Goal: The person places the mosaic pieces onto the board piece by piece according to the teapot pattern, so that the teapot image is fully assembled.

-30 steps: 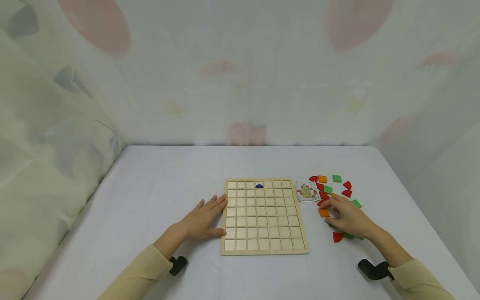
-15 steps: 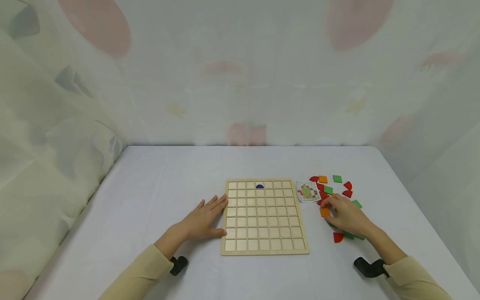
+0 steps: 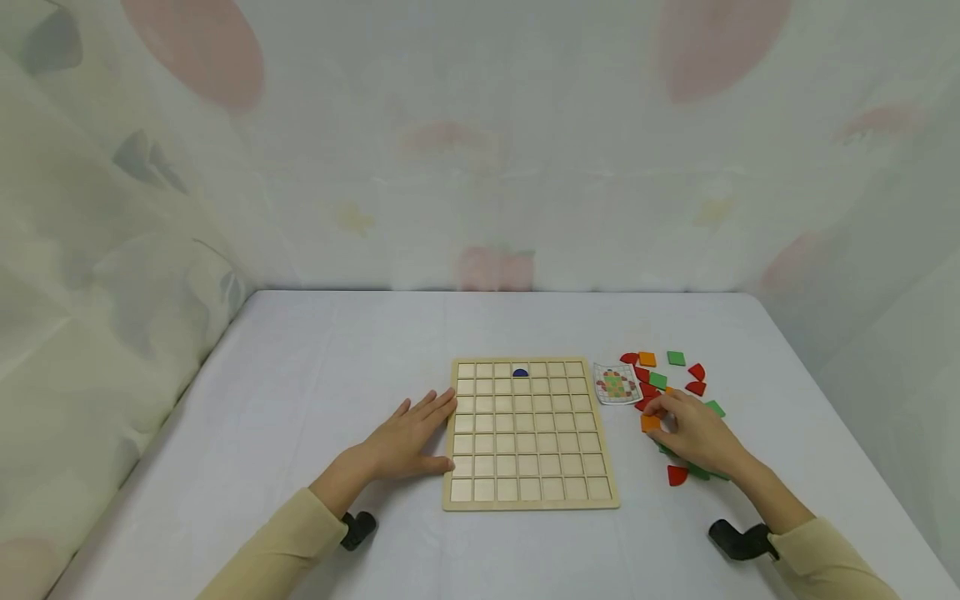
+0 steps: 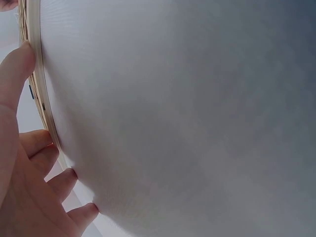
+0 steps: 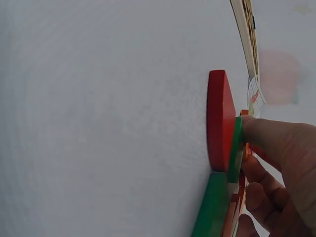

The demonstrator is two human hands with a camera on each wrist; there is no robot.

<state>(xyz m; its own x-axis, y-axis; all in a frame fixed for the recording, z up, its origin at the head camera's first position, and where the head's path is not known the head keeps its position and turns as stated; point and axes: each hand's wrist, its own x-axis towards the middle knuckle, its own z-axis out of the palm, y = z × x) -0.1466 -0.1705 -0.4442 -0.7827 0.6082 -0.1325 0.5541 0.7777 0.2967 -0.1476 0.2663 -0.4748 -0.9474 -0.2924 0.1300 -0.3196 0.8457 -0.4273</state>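
White bench [image 3: 360, 342], pale printed curtain [image 3: 600, 208] behind. Left hand [image 3: 397, 446] lies with fingers spread, thumb and fingertips on the left edge of the wooden grid board [image 3: 531, 506]. Blue half-circle [image 3: 521, 373] sits in the middle cell of the board's far row. Right hand [image 3: 693, 429] is bent, thumb and finger pinching the orange tile [image 3: 650, 424], right of the board; hard to tell if it's lifted. Picture card [image 3: 618, 384] just beside the board's right edge. Red wedges [image 3: 696, 388] and green tiles [image 3: 676, 358] scattered about, some partly hidden by the right hand. Beige sleeves [image 3: 277, 546] on both arms.
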